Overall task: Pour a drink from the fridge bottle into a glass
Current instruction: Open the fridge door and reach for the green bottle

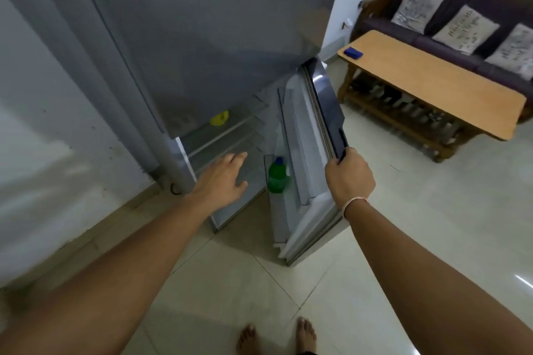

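Note:
A green bottle (277, 177) with a blue cap stands upright in the lowest shelf of the open fridge door (323, 112). My right hand (349, 174) grips the door's outer edge near its dark handle. My left hand (223, 179) is held out with fingers apart in front of the open fridge compartment, a short way left of the bottle and not touching it. No glass is in view.
The grey fridge (202, 37) fills the upper left; its wire shelves hold a small yellow object (219, 119). A wooden table (432, 81) with a blue item (354, 52) stands at right before a dark sofa (461, 23) with cushions. My bare feet stand on the tiled floor (375, 253).

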